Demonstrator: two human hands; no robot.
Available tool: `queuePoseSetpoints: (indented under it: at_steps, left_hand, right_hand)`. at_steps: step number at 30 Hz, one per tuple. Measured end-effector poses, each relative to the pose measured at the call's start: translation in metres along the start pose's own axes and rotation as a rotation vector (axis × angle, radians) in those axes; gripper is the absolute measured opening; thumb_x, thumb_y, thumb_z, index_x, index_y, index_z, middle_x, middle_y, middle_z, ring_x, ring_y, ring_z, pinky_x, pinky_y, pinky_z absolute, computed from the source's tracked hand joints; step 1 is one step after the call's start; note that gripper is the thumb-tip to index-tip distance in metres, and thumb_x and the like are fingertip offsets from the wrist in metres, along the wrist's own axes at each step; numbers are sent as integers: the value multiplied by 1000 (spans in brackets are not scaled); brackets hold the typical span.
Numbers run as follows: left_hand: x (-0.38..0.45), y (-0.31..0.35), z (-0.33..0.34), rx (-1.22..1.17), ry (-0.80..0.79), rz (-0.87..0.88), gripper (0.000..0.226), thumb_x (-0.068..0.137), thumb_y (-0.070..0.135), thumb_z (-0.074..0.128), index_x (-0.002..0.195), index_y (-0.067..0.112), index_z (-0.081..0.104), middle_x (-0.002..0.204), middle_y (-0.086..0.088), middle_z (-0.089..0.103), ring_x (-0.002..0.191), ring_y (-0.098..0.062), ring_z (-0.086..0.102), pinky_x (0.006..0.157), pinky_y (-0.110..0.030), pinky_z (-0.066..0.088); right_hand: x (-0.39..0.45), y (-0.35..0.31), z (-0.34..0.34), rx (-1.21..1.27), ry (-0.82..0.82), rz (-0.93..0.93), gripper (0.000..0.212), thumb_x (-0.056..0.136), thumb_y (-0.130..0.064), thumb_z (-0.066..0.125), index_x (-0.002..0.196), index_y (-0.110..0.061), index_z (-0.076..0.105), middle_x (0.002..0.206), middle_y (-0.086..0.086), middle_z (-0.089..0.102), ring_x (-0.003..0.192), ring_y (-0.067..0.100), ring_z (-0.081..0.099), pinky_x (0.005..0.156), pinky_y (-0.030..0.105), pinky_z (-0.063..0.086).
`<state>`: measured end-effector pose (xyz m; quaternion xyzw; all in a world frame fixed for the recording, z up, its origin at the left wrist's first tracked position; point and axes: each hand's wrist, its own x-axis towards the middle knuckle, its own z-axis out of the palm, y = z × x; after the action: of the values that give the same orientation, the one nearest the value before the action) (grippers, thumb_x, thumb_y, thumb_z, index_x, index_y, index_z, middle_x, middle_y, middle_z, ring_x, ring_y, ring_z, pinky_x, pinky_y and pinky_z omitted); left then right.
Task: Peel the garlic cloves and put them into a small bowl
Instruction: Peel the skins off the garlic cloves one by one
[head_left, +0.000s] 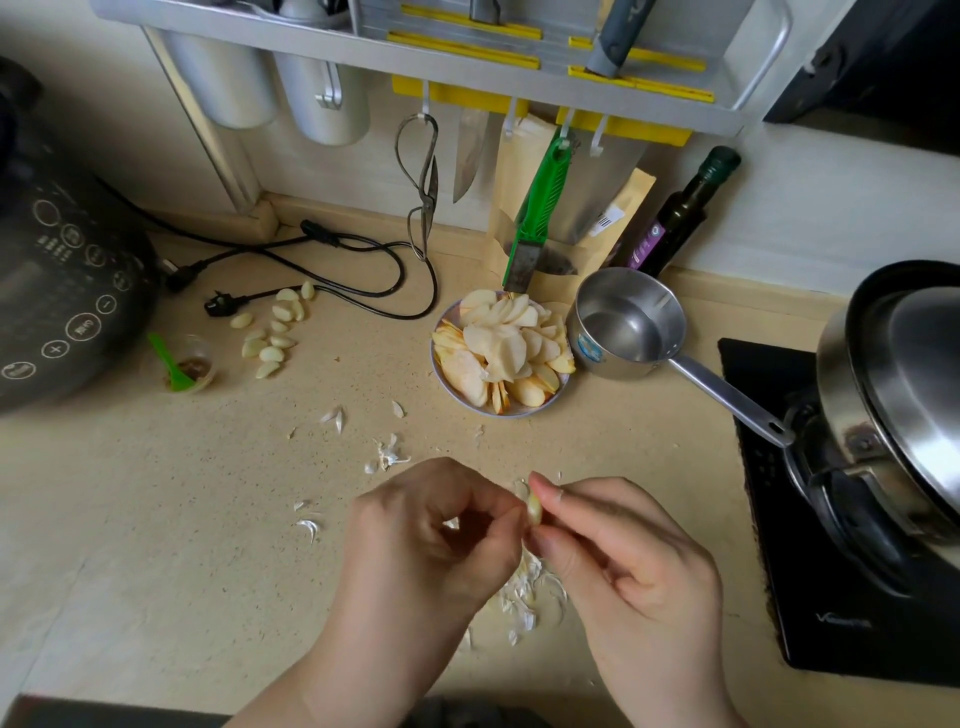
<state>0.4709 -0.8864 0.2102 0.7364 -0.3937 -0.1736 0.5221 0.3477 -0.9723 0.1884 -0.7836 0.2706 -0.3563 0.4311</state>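
Above the counter, pale glossy garlic clove (535, 508), pinched by both hands' grips

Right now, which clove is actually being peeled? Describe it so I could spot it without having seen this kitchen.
Start at the beige countertop and look to its near edge, where both hands meet above a scatter of white skins. The garlic clove sits upright between the right hand and left hand, pinched by the fingertips. Unlike the peeled cloves lying loose by the black cooker, it is off the counter.
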Motion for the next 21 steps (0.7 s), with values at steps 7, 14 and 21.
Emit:
queuePoseSetpoints:
  at_steps: [7,14,21]
  left_hand:
    - [5,-12,3,-110,80,-150,13,73,26,59,63,18,56,59,8,57,52,-12,54,50,-32,50]
    - [6,-25,1,-189,-85,-226,10,91,18,59,88,23,68,85,7,65,74,-13,62,66,-21,51]
    - [-10,-20,14,-445,-28,-209,14,70,23,78,82,18,79,86,-3,70,78,-19,67,67,-43,57]
  right_hand:
    - [0,-12,2,721,-85,412,25,77,-18,75,102,-20,76,83,12,73,68,23,72,59,24,56]
    - [5,-13,1,934,-3,619,35,62,-24,86,94,-12,76,82,16,73,62,23,71,54,20,53]
    - [-2,-10,5,595,-19,552,8,81,-3,70,80,-12,71,74,15,72,57,22,69,51,22,53]
